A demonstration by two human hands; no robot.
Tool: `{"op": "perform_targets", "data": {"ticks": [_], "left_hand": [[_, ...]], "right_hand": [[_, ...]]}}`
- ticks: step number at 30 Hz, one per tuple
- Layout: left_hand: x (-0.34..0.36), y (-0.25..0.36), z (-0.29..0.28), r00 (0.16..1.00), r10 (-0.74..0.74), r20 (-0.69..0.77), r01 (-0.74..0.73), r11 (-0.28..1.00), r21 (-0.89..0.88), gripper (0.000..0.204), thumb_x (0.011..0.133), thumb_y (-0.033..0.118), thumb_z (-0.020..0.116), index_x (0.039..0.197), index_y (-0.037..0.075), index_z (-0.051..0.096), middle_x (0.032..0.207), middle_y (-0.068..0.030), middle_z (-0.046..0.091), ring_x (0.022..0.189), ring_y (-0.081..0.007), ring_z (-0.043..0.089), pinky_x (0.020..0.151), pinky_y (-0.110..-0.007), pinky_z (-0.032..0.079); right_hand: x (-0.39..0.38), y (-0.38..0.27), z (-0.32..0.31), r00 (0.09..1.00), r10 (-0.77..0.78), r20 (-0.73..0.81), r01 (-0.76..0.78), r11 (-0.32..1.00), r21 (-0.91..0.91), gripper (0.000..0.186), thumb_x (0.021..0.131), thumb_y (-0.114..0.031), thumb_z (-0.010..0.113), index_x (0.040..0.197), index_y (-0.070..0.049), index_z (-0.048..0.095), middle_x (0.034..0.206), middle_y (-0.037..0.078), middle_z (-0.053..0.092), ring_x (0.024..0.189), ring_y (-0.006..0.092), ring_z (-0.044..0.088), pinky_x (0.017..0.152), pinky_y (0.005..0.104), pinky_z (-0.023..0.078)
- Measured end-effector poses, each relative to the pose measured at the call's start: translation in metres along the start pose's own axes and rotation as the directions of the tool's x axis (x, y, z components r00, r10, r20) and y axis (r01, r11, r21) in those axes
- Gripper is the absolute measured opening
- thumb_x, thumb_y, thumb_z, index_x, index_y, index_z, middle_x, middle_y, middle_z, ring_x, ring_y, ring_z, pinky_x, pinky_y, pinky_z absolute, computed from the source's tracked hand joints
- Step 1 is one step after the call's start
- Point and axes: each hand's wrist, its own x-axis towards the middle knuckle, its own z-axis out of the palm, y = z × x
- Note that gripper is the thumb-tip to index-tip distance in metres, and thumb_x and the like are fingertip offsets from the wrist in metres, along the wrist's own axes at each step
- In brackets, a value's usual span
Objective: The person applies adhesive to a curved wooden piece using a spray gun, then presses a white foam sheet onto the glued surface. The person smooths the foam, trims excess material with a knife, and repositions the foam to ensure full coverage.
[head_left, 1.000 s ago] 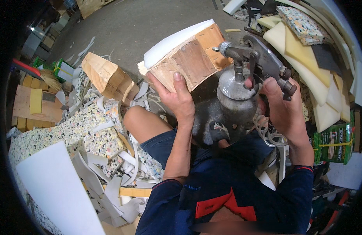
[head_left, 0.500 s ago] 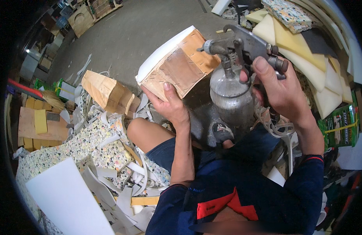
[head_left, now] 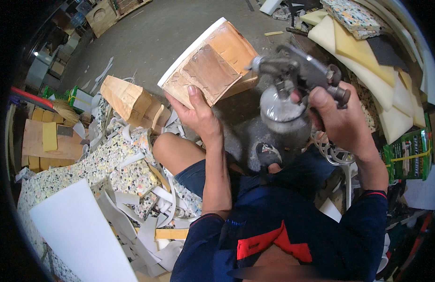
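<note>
My left hand holds a stapled wooden block by its near lower end, fingers underneath and thumb on its face; a white foam layer runs along the block's upper-left edge. My right hand grips a metal spray gun, its cup hanging below and its nozzle beside the block's right end; whether they touch I cannot tell. The gun is motion-blurred. A coiled clear hose hangs under my right hand. Another pale wooden block lies to the left.
Speckled foam sheet, white foam board and offcuts cover the lower left. A broom and boards lie at left. Stacked foam pieces and green packages are at right. Concrete floor lies beyond.
The held block has moved left and tilted, its white foam layer now showing edge-on. The spray gun shifted left, then slightly back right, and is now tipped, with the cup's top showing more.
</note>
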Motion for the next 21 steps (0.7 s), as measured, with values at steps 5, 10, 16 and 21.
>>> {"op": "perform_targets", "data": {"ticks": [5,10,16,21], "left_hand": [[0.002,0.003,0.002,1.0,-0.01,-0.007,0.01,1.0,-0.005,0.052,0.102,0.023,0.054,0.144,-0.005,0.037,0.132,-0.0182,0.054,0.119,-0.023,0.054,0.105,-0.037,0.04],[0.006,0.005,0.003,1.0,-0.006,-0.013,0.006,0.999,-0.038,0.049,0.102,0.023,0.054,0.14,-0.004,0.04,0.129,-0.0171,0.055,0.117,-0.0222,0.054,0.103,-0.036,0.041],[0.009,0.004,0.004,1.0,0.029,-0.01,-0.029,0.999,-0.044,0.047,0.102,0.023,0.054,0.139,-0.004,0.042,0.127,-0.017,0.056,0.115,-0.0222,0.055,0.102,-0.036,0.042],[0.007,0.002,0.003,0.999,0.033,-0.007,-0.033,0.999,-0.007,0.048,0.102,0.022,0.054,0.139,-0.004,0.041,0.127,-0.0173,0.057,0.114,-0.0226,0.056,0.101,-0.036,0.043]], "right_hand": [[0.002,0.004,0.009,0.991,-0.074,0.113,0.073,0.997,0.018,0.034,0.101,-0.035,0.055,0.097,-0.004,0.068,0.069,-0.002,0.061,0.054,0.0057,0.049,0.049,0.0223,0.039],[-0.01,-0.003,0.008,0.998,0.016,-0.062,-0.016,1.0,-0.006,0.039,0.102,-0.04,0.055,0.101,-0.004,0.07,0.069,-0.002,0.06,0.054,0.0051,0.048,0.049,0.0218,0.037],[-0.021,-0.006,0.001,0.998,0.02,-0.052,-0.019,1.0,0.024,0.035,0.101,-0.036,0.06,0.103,-0.002,0.068,0.071,-0.001,0.058,0.066,0.0063,0.05,0.061,0.0248,0.042],[-0.01,0.002,0.01,0.995,-0.083,0.052,0.082,0.997,0.006,0.036,0.103,-0.038,0.055,0.096,-0.005,0.069,0.061,-0.003,0.053,0.053,0.0049,0.047,0.048,0.0222,0.036]]}}
